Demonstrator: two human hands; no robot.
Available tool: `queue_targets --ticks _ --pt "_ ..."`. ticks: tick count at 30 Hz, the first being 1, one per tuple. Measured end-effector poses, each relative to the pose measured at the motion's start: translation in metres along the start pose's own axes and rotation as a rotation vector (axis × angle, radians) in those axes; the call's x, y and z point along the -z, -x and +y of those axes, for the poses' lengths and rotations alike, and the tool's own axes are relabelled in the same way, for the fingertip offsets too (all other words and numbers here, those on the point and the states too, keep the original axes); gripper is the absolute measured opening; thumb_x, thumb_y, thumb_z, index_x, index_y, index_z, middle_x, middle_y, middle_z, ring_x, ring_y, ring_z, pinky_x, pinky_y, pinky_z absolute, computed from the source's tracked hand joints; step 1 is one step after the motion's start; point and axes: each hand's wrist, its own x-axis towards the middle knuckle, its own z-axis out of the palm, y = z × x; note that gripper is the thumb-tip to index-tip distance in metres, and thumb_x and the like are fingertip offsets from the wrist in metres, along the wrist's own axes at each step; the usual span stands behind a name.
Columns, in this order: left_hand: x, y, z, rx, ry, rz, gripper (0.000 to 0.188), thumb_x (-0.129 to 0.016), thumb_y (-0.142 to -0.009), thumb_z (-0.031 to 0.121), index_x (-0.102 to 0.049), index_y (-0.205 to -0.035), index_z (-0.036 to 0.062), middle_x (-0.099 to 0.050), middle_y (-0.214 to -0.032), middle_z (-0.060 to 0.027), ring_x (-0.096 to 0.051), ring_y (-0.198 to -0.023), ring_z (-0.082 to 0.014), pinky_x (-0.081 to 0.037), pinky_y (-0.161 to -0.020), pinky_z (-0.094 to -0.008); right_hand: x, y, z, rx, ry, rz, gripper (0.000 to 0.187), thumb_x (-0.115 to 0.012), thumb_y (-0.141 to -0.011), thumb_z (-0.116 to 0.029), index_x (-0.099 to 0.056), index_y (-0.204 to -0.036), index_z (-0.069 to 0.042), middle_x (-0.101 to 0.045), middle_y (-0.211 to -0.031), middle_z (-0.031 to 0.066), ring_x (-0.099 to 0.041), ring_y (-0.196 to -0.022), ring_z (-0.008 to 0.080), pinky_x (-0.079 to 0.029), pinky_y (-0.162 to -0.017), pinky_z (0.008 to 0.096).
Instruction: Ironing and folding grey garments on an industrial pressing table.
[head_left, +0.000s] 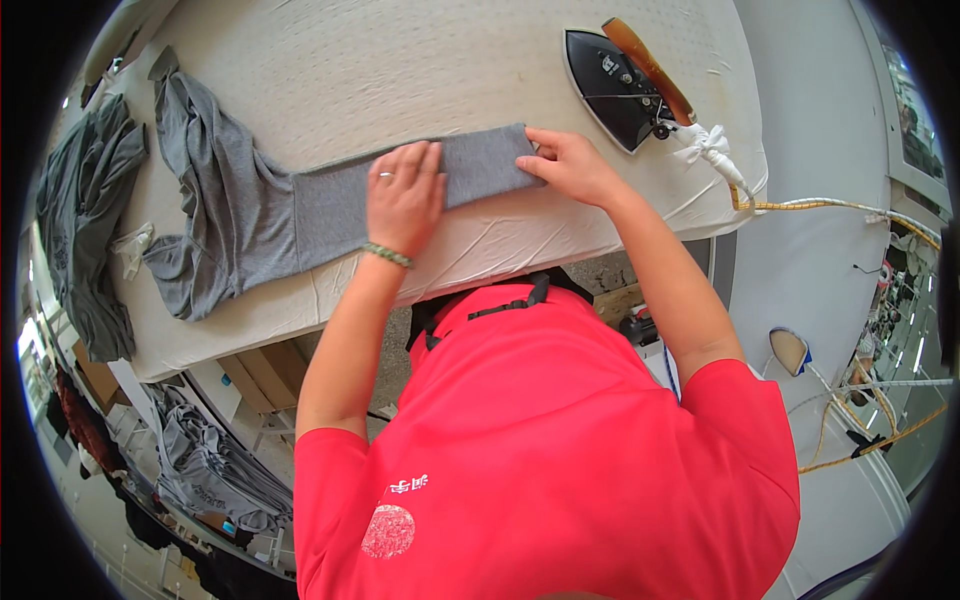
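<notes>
Left hand (pixel 405 200) lies palm down across the middle of the flat stretch of cloth, fingers together and slightly bent, pointing to the top of the frame; not clenched on anything. Its forearm rises from lower centre-left, braided band (pixel 388 254) at the wrist. Right hand (pixel 575 168) comes in from the right, forearm slanting up and left; thumb and forefinger spread at the cloth's right end, thumb on the face, forefinger by the upper corner. Whether it pinches the fabric: cannot tell.

Grey garment (pixel 480 165) on the padded table (pixel 450 60), left to centre of frame, near the table's lower edge. Long axis runs left to right, rising gently; narrow squared end points right.

Heather grey knit. Right stretch smooth, flat, straight-edged; a crosswise seam left of the left hand; beyond that, loose, rumpled, folds running up and down the frame.

Iron (pixel 612 95) upper right, apart from the cloth, brown handle. Dark green garment (pixel 85 220) draped at far left.
</notes>
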Motion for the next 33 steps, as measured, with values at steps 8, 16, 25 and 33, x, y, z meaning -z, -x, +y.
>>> queue_targets --ticks 8,16,25,33 --pt "-0.014 -0.007 0.041 0.064 0.139 0.006 0.040 -0.071 -0.093 0.019 -0.068 -0.130 0.0056 -0.065 -0.137 -0.0099 -0.059 -0.131 -0.0301 -0.041 -0.116 -0.0480 0.001 -0.007 0.025 0.067 0.065 -0.050 0.057 -0.074 -0.100 -0.023 -0.058 -0.147 0.003 -0.070 -0.085 0.0023 -0.061 -0.075 0.0079 -0.052 -0.068 0.0282" --pt "-0.035 -0.020 0.079 0.051 0.160 -0.008 0.042 -0.070 -0.092 0.013 -0.067 -0.132 0.0040 -0.064 -0.140 -0.0113 -0.058 -0.133 -0.0301 -0.042 -0.118 -0.0490 -0.010 0.000 0.027 0.226 0.227 0.102 0.047 -0.073 -0.097 -0.022 -0.064 -0.139 -0.001 -0.076 -0.090 0.0136 -0.074 -0.077 0.0236 -0.056 -0.071 0.0376" --pt "-0.042 -0.027 0.086 0.010 0.134 -0.034 0.049 -0.068 -0.094 0.017 -0.062 -0.141 0.0034 -0.061 -0.146 -0.0104 -0.057 -0.135 -0.0291 -0.042 -0.119 -0.0484 -0.015 0.016 0.033 0.389 0.344 0.261 0.017 -0.071 -0.095 -0.018 -0.068 -0.109 -0.008 -0.073 -0.086 0.0123 -0.073 -0.079 0.0336 -0.058 -0.072 0.0445" --pt "-0.048 -0.029 0.089 -0.025 -0.043 -0.139 0.060 -0.070 -0.095 0.034 -0.058 -0.147 0.0055 -0.052 -0.151 -0.0076 -0.049 -0.139 -0.0250 -0.035 -0.122 -0.0451 0.029 0.032 0.022 0.452 0.559 0.078 0.016 -0.072 -0.093 -0.018 -0.071 -0.106 -0.009 -0.074 -0.100 0.0119 -0.072 -0.087 0.0340 -0.057 -0.075 0.0453"
